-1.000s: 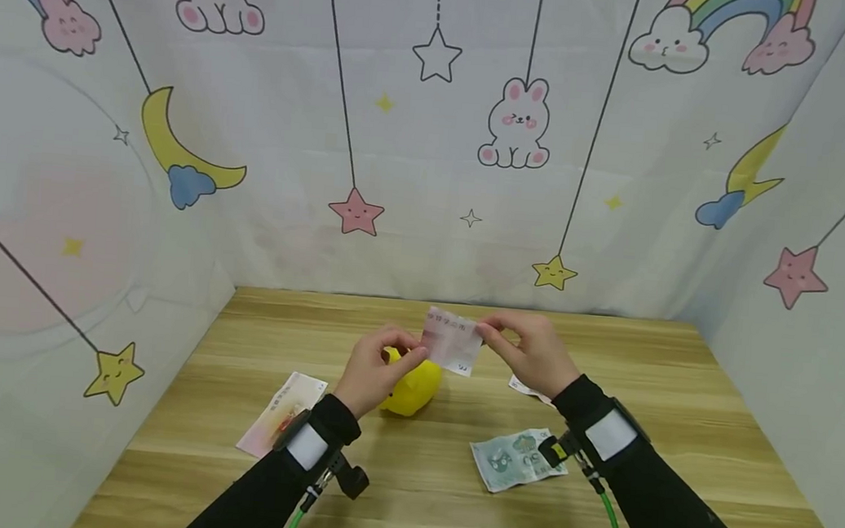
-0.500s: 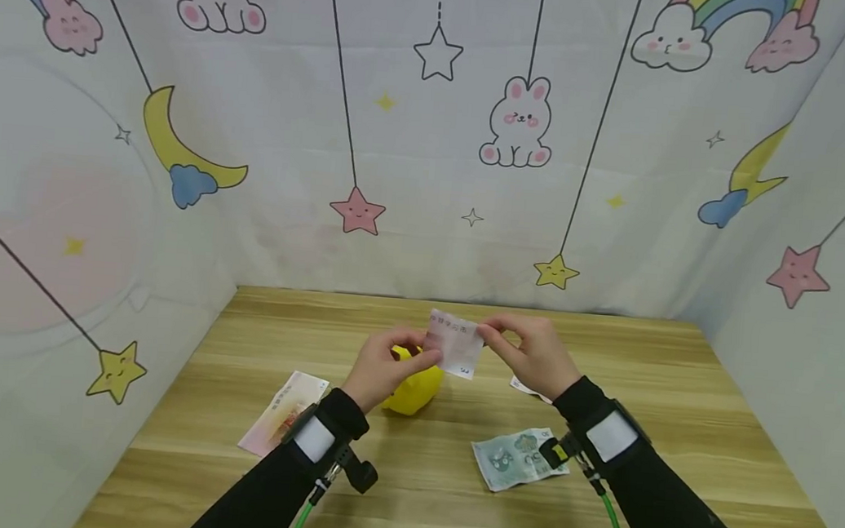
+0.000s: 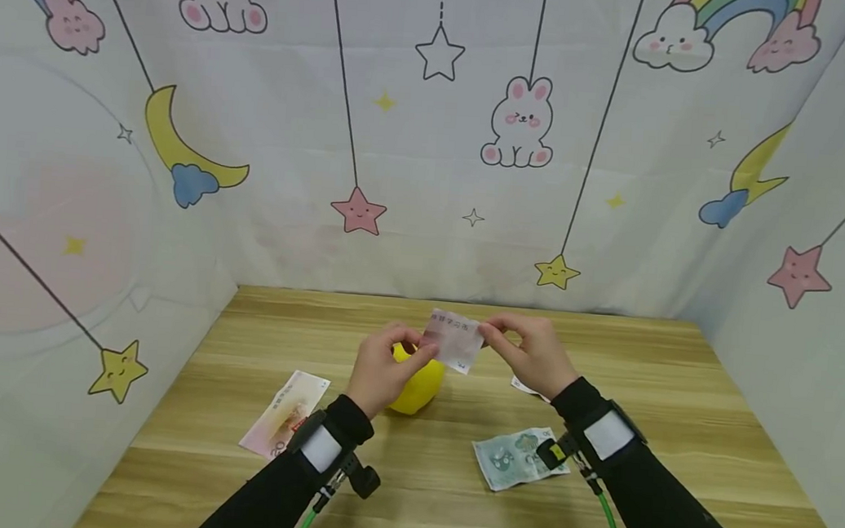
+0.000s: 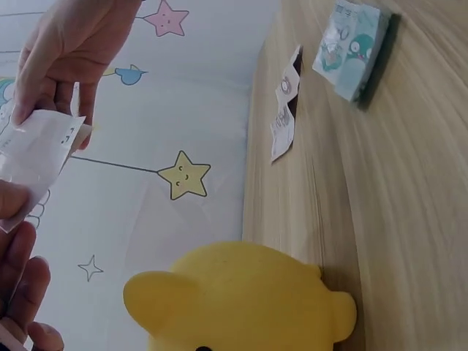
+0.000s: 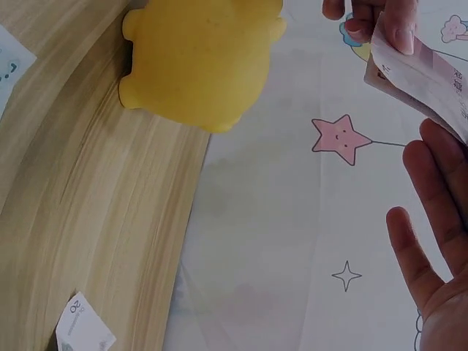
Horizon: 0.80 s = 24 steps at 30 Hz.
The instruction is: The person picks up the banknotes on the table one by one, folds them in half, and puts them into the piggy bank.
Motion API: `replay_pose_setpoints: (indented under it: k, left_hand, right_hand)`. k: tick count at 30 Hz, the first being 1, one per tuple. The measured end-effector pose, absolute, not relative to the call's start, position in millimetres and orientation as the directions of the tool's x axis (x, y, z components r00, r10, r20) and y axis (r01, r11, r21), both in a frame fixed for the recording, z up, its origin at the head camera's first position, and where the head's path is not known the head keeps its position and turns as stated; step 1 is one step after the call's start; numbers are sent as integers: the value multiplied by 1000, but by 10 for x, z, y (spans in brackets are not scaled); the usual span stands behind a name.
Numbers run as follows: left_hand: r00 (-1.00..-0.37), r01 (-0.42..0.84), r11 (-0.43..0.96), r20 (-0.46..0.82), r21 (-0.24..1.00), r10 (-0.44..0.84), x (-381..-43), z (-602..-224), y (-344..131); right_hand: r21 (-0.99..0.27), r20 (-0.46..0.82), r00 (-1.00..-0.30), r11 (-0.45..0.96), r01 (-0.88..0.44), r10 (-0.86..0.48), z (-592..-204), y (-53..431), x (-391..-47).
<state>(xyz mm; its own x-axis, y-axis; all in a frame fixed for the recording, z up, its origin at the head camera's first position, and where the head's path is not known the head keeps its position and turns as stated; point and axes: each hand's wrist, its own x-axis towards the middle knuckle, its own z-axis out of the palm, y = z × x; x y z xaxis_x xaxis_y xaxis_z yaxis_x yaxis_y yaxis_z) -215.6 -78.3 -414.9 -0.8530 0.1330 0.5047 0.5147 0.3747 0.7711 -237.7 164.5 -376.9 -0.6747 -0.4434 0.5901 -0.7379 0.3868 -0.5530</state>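
Between my two hands a small pale pink folded banknote (image 3: 454, 341) is held up above the table. My left hand (image 3: 378, 369) pinches its left edge between thumb and fingers. At the opposite edge, my right hand (image 3: 534, 355) pinches it too. The right wrist view shows two layers in the folded banknote (image 5: 420, 77), slightly parted. Just behind and below my left hand stands a rounded yellow animal-shaped figure (image 3: 419, 388), partly covered by that hand. Its yellow body (image 4: 248, 300) shows an ear and stubby feet in the left wrist view.
A pinkish banknote (image 3: 285, 410) lies flat at the left, partly under my left forearm. Greenish folded notes (image 3: 508, 460) lie at the front right. Another pale note (image 4: 285, 102), creased, lies farther back, mostly hidden by my right hand in the head view. Printed cloth walls (image 3: 292, 124) surround the table.
My left hand has shifted slightly to the right along the folded banknote, and the note's tilt has changed a little. My right hand stays almost in place.
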Motion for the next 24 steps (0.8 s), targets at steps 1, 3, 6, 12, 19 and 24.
replay_pose_setpoints:
  k: [1, 3, 6, 12, 19, 24]
  left_hand:
    - [-835, 536, 404, 536, 741, 124, -2152, -4147, -773]
    - [-802, 563, 469, 587, 681, 110, -2141, -4139, -751]
    - [-760, 579, 558, 642, 594, 105, -2128, -4133, -721]
    - [-648, 610, 691, 746, 387, 154, -2105, -4096, -681]
    - [-515, 609, 785, 809, 112, 284, -2071, -4062, -622]
    - [-531, 597, 795, 797, 110, 289, -2045, -4051, -607]
  right_hand:
    - [-562, 588, -680, 384, -733, -438, -3777, 1642, -2380]
    - [-579, 582, -692, 380, -722, -427, -3793, 1637, -2388]
    - [-605, 571, -711, 374, -703, -411, -3817, 1630, -2402]
    - [-653, 551, -742, 358, -668, -382, -3828, 1615, -2402]
    - [-685, 542, -762, 339, -645, -354, -3816, 1579, -2390]
    - [-689, 538, -763, 333, -643, -359, -3679, 1511, -2274]
